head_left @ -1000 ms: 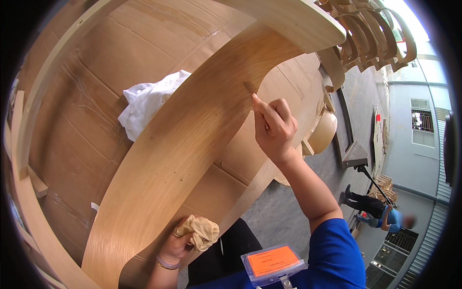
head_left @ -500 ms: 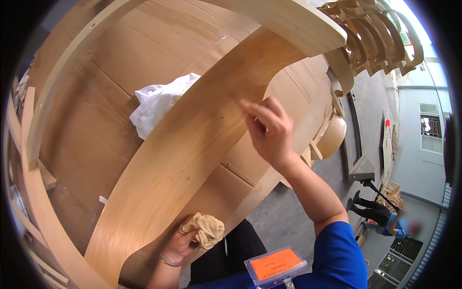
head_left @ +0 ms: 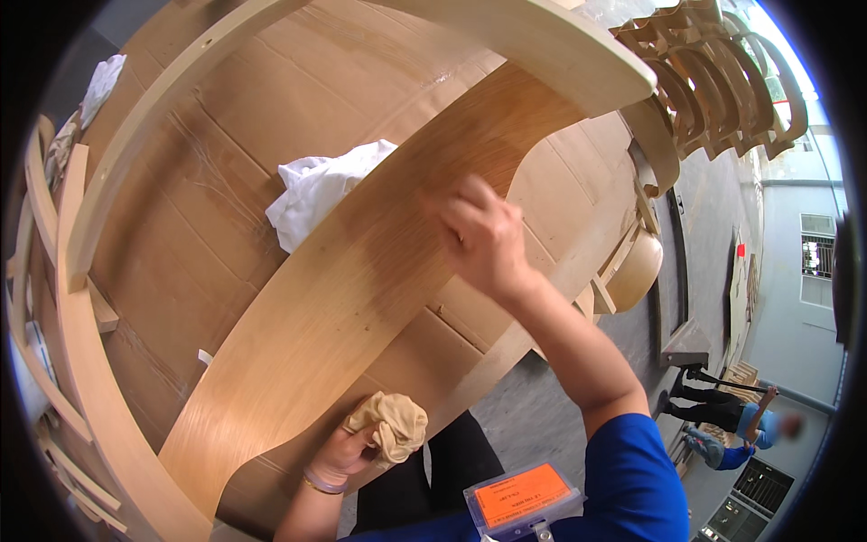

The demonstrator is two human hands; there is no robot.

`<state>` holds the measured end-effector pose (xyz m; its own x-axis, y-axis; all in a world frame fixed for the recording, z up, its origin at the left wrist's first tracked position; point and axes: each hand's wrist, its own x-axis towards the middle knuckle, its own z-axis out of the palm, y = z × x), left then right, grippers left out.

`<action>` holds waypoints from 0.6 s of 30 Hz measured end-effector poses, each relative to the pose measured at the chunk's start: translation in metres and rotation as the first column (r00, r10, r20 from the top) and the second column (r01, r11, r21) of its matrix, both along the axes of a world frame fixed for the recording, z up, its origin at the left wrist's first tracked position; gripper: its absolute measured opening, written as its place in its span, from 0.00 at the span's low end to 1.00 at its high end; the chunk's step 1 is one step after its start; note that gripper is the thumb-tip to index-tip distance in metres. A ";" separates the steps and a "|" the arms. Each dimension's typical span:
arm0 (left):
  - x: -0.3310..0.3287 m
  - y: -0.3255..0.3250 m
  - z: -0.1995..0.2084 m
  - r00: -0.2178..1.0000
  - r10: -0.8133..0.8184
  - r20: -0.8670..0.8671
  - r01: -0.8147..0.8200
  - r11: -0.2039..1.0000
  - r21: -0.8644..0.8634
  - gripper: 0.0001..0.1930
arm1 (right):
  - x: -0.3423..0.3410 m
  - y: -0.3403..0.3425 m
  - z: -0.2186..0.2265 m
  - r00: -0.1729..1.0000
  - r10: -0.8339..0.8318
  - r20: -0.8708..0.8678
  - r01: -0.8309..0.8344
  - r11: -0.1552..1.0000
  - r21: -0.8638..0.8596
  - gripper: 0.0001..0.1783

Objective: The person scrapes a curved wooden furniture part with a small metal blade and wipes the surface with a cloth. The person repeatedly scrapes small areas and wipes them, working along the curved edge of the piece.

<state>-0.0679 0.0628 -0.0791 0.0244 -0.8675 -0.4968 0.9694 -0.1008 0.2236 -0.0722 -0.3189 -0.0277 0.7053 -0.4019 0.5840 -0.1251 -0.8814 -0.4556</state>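
Observation:
A curved light-wood panel (head_left: pixel 298 334) runs diagonally across the view, joined to a wooden frame with a pale rail (head_left: pixel 533 45) at its upper end. My left hand (head_left: pixel 339 454) is closed round a crumpled tan cloth (head_left: pixel 397 426), beside the panel's near edge. Over the upper middle of the panel is my right hand (head_left: pixel 483 239), its fingers curled together in a pinch. Motion blurs those fingertips, and whatever they may hold cannot be made out. The wood around and above this hand looks darker than the lower part.
Brown cardboard (head_left: pixel 203 244) covers the work surface. A white cloth (head_left: pixel 316 190) lies behind the panel. Several curved wooden frames (head_left: pixel 713 81) stand at upper right. A rounded wooden piece (head_left: pixel 632 271) sits near the table edge. Another person (head_left: pixel 722 415) stands at far right, near a pallet jack (head_left: pixel 686 348).
My right hand has shifted slightly left and down along the panel, still curled. My left hand keeps the tan cloth. The whole view has shifted a little, and the distant person has moved an arm.

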 end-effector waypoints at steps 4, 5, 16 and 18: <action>0.019 -0.053 0.035 0.998 -0.023 0.062 0.031 0.990 -0.140 0.25 | -0.036 0.025 0.019 0.993 -0.070 0.093 -0.006 0.767 0.641 0.17; 0.023 -0.072 0.043 0.993 0.010 0.121 0.011 0.985 -0.170 0.24 | -0.046 0.028 0.025 0.984 -0.152 0.095 0.018 0.611 0.792 0.17; 0.015 -0.237 0.083 0.772 0.411 0.485 -0.379 0.910 -0.168 0.28 | -0.073 0.013 0.073 0.983 0.180 -0.044 -0.139 0.872 0.470 0.13; 0.013 -0.242 0.083 0.758 0.475 0.447 -0.446 0.878 -0.176 0.26 | -0.085 -0.003 0.082 0.970 0.214 -0.113 -0.126 0.847 0.517 0.13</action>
<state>-0.0548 -0.1796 0.0043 0.6418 -0.7169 -0.2723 0.6734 0.3569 0.6475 -0.1569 -0.3215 0.0542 0.8557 -0.4740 0.2077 -0.1040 -0.5508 -0.8281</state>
